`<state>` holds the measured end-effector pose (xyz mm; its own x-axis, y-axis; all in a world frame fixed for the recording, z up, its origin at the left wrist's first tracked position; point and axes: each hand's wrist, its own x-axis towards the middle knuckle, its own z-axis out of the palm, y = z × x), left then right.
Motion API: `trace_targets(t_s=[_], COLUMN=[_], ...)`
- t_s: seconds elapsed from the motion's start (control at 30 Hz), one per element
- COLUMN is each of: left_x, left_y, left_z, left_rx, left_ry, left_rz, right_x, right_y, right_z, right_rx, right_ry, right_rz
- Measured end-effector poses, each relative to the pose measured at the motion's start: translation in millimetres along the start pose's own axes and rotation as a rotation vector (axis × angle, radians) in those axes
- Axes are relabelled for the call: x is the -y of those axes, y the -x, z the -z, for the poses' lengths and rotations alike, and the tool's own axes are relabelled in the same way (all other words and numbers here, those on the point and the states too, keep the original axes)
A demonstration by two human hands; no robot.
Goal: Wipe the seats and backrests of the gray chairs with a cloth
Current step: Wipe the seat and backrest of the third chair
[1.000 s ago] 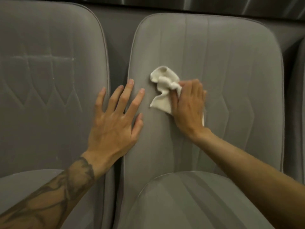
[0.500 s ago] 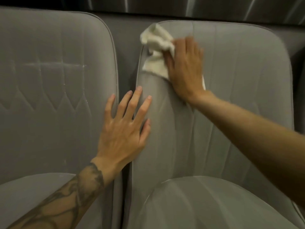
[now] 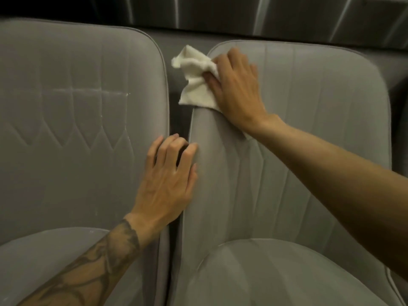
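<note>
Dark panelled wall (image 3: 220,14) runs behind the right backrest (image 3: 309,133), the landmark for all positions given below. This backrest is gray, with vertical stitched seams, and its seat (image 3: 276,277) curves out below it.

Beside the right backrest, across a narrow dark gap (image 3: 176,122), stands the left backrest (image 3: 77,133), also gray, with a quilted diamond pattern and pale scuff lines.

The cloth (image 3: 195,85) is white and crumpled. It lies at the upper left corner of the right backrest, and part of it overhangs that backrest's edge above the gap.

Your right grip (image 3: 236,89) lies palm down on the cloth at that same corner. Its fingers are nearly straight and its thumb rests across the fabric, so it presses the cloth flat against the upholstery.

Your left grip (image 3: 167,182) rests lower down, at the left edge of the right backrest. Its fingers are loosely bent with the tips at the gap, its thumb lies against the backrest's edge, and it clasps nothing visible. Its tattooed forearm (image 3: 92,268) reaches in from the lower left of the right backrest.
</note>
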<state>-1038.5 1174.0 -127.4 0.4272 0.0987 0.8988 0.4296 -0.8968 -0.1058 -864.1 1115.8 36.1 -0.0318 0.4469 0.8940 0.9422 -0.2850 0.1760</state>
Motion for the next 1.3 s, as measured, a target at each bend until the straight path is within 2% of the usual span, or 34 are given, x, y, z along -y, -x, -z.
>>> trace_targets(t_s=[0.13, 0.3, 0.4, 0.5, 0.57, 0.67, 0.8, 0.93, 1.07, 1.17, 1.3], left_x=[9.5, 9.1, 6.5, 7.5, 7.8, 9.1, 10.3, 10.6, 10.2, 8.3, 3.3], left_y=[4.4, 9.8, 10.3, 11.4, 12.8, 13.4, 14.5, 14.0, 19.9, 34.3, 64.6], left_z=[3.5, 4.8, 5.2, 5.2, 4.3, 1.9, -1.6, -2.2, 4.9, 15.9, 30.0], left_rx=[-0.04, -0.134, -0.115, -0.095, -0.096, -0.1, -0.129, -0.1, -0.015, 0.046, 0.076], left_ry=[-0.014, 0.03, 0.045, 0.054, 0.052, 0.052, 0.06, 0.041, 0.008, 0.02, 0.08], left_rz=[-0.001, 0.132, 0.157, 0.158, 0.151, 0.145, 0.148, 0.147, 0.128, 0.102, 0.148], right_x=[20.6, 35.5, 16.0, -0.7, -0.2, 26.1, 60.5, 48.4, 46.2, 63.3, 85.6], right_y=[19.4, 105.7, 67.5, -6.8, -23.8, 25.9, 133.2, 98.2, 53.0, 94.5, 192.8], right_z=[-10.3, -5.8, -1.3, -2.4, -6.3, -9.8, -5.7, -7.3, -10.9, -13.1, -8.3], right_rx=[-0.054, 0.017, 0.004, -0.081, -0.104, -0.087, 0.041, 0.003, 0.0, -0.006, 0.099], right_ry=[-0.025, -0.125, -0.017, 0.058, 0.072, -0.012, -0.136, -0.035, 0.016, -0.053, -0.183], right_rz=[-0.1, 0.099, 0.17, -0.04, -0.179, -0.131, -0.011, -0.01, -0.181, -0.209, -0.108])
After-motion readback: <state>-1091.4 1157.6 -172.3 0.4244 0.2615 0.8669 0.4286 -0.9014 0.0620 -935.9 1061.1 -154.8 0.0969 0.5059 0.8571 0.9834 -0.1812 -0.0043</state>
